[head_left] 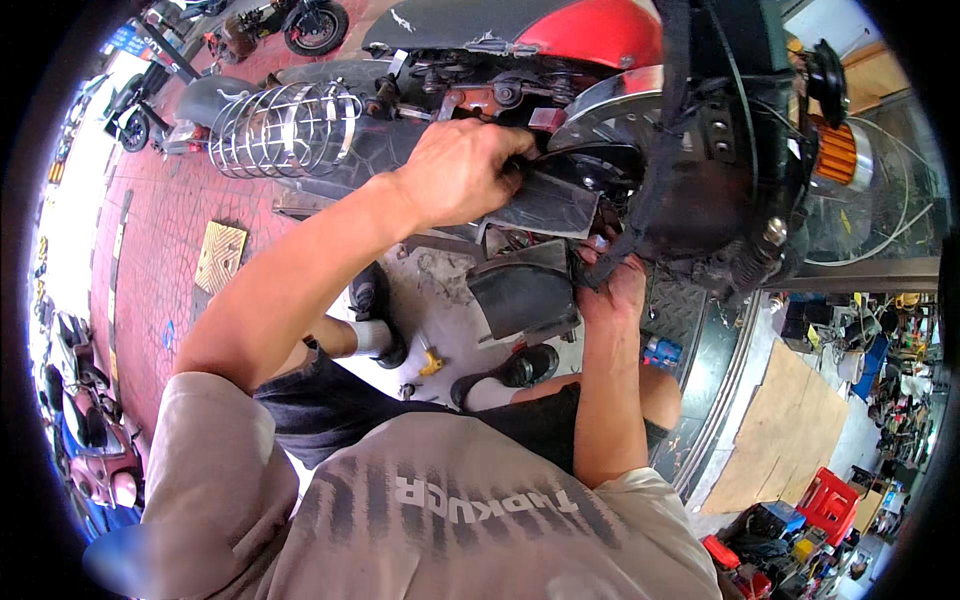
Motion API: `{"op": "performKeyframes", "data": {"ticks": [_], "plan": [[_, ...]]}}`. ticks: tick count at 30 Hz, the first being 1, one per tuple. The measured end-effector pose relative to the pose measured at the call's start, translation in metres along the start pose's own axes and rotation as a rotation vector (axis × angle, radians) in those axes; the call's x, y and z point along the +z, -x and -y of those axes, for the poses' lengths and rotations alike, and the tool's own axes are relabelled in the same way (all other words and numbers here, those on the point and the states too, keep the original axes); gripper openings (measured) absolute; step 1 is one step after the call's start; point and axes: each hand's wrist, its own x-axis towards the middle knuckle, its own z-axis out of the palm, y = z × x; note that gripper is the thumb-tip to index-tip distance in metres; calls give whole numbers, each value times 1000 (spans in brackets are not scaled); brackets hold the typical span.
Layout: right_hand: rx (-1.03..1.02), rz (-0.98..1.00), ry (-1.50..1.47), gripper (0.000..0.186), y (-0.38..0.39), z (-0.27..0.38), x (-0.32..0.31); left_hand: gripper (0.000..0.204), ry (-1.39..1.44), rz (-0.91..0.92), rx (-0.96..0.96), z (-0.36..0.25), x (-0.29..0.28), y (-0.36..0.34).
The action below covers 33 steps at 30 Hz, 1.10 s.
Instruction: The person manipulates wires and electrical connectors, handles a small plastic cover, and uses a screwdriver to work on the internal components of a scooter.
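Observation:
My left hand (468,172) is closed, its fingertips bent down behind the upper edge of a dark flat panel (550,207) on a scooter or motorbike. What those fingers hold is hidden. Lower and to the right, my right hand (615,288) grips a black wrapped cable bundle (603,268), with its fingertips turned up among the wires. A black curved plastic cover (522,290) hangs just left of this hand. Above both hands is the vehicle's red and black seat (590,35). A thick black sleeve (672,130) runs down its right side.
A wire cage basket (287,128) is at upper left. A yellow-handled tool (431,361) lies on the floor between my feet. The blue tool (661,352) sits right of my knee. A wooden board (783,430) and a red stool (828,507) stand amid clutter at right.

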Motion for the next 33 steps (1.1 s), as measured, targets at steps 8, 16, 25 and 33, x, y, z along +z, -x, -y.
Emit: {"op": "performKeyframes", "data": {"ticks": [8, 16, 25, 33], "plan": [[-3, 114, -76, 30, -5, -2, 3, 27, 21, -190, 199, -3, -16, 23], [-10, 64, -75, 26, -5, -1, 5, 21, -139, -346, 37, 18, -17, 69], [-16, 106, -112, 31, -7, 0, 0, 18, -74, -248, 219, 43, -25, 80], [-19, 126, -92, 29, -10, -2, 4, 23, -212, -218, 346, 50, -23, 85]]}}
